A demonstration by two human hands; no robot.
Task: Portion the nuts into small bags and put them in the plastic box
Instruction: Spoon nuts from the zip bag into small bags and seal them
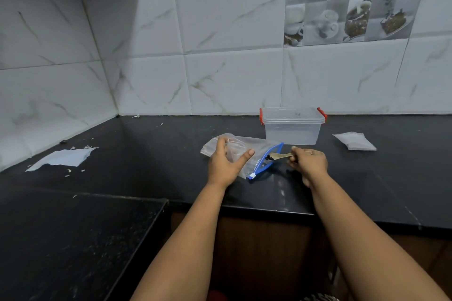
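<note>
Our right hand (308,162) pinches the handle of a spoon (281,156) whose bowl, carrying a few dark nuts (269,158), sits at the blue-zippered mouth of a clear bag (259,156) lying on the black counter (146,154). Our left hand (226,162) grips a small bag (232,145) — fingers curled over its top, thumb spread wide. We judge we are mid-scoop; next the spoon must be carried level to the small bag's held-open mouth. The lidded plastic box (292,127) waits just behind — a white packet (354,141) lies farther right.
</note>
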